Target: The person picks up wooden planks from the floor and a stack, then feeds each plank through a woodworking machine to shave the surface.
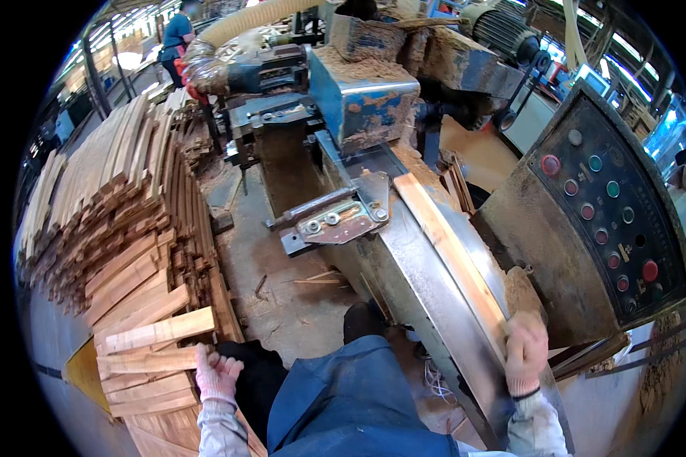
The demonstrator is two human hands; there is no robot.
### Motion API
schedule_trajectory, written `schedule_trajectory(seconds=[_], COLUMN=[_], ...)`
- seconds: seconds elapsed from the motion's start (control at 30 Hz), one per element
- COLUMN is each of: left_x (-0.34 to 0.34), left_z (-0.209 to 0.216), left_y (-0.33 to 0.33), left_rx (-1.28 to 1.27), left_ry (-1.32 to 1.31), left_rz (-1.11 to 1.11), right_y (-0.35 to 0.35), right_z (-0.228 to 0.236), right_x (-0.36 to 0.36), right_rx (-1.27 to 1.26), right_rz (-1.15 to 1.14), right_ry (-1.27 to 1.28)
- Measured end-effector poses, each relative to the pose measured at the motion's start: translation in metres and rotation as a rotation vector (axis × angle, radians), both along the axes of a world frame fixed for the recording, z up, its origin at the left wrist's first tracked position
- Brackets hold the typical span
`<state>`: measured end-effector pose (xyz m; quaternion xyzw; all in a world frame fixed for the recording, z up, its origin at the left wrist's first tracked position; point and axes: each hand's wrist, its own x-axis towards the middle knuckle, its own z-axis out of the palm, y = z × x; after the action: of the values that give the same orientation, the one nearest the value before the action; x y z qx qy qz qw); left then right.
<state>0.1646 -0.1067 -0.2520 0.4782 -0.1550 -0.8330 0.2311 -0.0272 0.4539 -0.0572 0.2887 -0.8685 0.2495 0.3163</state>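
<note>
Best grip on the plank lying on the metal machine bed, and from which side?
Probably the near end of the plank, across its long edges, from the wearer's side. It is long and narrow, lying flat and lengthwise on the metal bed, far end toward the blue housing; the right hand is at the near end.

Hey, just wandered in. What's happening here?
A person is handling wood at a machine. Their right grip is at the near end of a long board lying along the metal bed, its far end toward a blue, dust-covered housing. Their left grip is at the end of a plank on the big pile to the left; how firmly it holds, I can't tell.
</note>
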Motion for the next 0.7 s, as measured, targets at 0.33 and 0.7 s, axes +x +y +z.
schedule_trajectory(seconds=[0.33, 0.7], left_x=[0.003, 0.012], left_z=[-0.031, -0.046], left_y=[-0.024, -0.071], left_rx=[-0.062, -0.221], left_ry=[0.035, 0.2], left_rz=[0.387, 0.412], right_y=[-0.045, -0.205], right_z=[-0.033, -0.039], right_x=[-0.069, -0.268], right_rx=[-0.103, -0.424], right_rz=[-0.029, 0.004], right_ry=[0.13, 0.223])
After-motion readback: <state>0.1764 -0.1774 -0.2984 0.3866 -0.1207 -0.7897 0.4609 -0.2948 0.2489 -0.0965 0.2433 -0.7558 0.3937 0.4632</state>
